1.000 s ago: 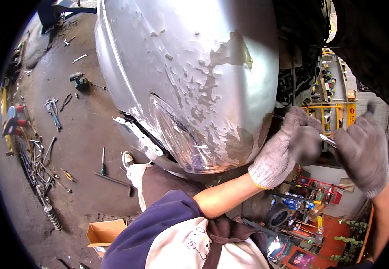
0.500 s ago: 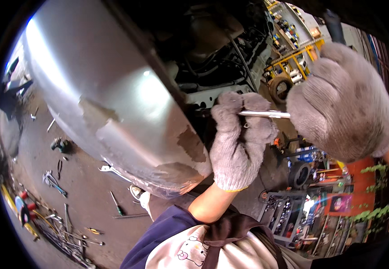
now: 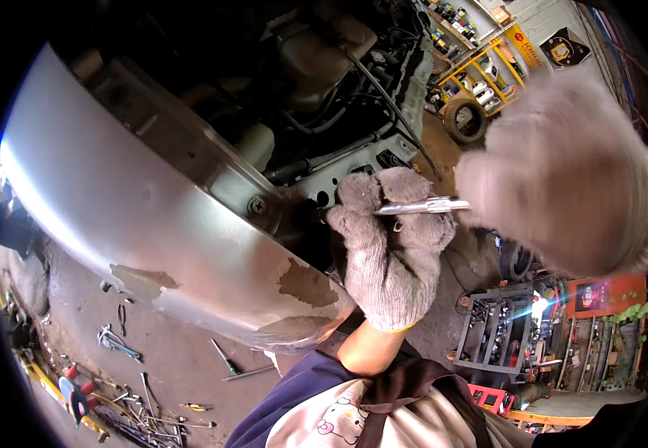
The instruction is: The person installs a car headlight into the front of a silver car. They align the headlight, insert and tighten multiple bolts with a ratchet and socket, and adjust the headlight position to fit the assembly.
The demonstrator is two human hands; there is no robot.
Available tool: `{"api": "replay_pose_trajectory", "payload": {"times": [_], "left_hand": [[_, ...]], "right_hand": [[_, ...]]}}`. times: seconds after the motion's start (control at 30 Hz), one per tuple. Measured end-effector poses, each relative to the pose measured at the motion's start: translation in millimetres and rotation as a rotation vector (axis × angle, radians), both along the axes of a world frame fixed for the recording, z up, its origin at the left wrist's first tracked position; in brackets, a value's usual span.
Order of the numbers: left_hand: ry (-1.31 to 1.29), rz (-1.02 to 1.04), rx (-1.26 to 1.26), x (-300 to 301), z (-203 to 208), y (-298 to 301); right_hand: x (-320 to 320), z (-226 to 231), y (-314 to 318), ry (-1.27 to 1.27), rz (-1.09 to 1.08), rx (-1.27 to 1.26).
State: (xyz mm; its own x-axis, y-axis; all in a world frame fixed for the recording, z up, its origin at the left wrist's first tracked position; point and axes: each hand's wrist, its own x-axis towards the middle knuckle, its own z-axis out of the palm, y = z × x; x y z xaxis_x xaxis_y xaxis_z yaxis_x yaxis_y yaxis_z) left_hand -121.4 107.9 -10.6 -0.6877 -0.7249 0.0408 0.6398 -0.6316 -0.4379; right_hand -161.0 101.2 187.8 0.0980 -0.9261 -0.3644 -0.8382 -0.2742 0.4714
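Observation:
My left hand (image 3: 395, 243), in a grey knitted glove, is closed around a shiny chrome tool shaft (image 3: 421, 207) beside the front edge of a silver car fender (image 3: 212, 246). The shaft's far-left end is hidden by my fingers and the dark gap behind the fender. At the shaft's right end my gloved right hand (image 3: 563, 179) is curled over it, smeared by motion; whatever handle it grips is hidden. The fender has peeled, bare patches (image 3: 309, 284) near its lower edge. A bolt (image 3: 256, 204) shows on the fender's inner flange.
Dark engine bay parts and a thin prop rod (image 3: 391, 97) lie beyond my hands. Pliers (image 3: 121, 319), a screwdriver (image 3: 227, 358) and several other tools are on the floor at left. A tyre (image 3: 464, 121), yellow rack (image 3: 481, 75) and grey tool trolley (image 3: 492, 328) stand to the right.
The view has shifted, so the fender's inner flange and bolt now show. My right hand has moved slightly and is more blurred. Both hands stay at the chrome shaft.

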Motion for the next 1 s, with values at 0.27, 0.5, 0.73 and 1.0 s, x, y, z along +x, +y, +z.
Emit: {"api": "replay_pose_trajectory", "payload": {"times": [0.27, 0.5, 0.73, 1.0], "left_hand": [[-0.016, 0.207, -0.336, -9.7, -27.9, -18.5], [0.078, 0.002, 0.043, -9.1, -3.2, 6.0], [0.271, 0.086, 0.036, -13.1, -19.7, -11.5], [0.273, 0.083, -0.096, -7.2, -16.1, -4.4]], "right_hand": [[5.6, 0.4, -4.8, -0.480, -0.417, -0.061], [-4.1, 3.3, 0.5, -0.377, -0.213, 0.051], [-21.6, 4.3, -14.5, -0.447, -0.127, 0.145], [13.5, 14.5, -11.3, -0.115, -0.056, 0.249]]}}
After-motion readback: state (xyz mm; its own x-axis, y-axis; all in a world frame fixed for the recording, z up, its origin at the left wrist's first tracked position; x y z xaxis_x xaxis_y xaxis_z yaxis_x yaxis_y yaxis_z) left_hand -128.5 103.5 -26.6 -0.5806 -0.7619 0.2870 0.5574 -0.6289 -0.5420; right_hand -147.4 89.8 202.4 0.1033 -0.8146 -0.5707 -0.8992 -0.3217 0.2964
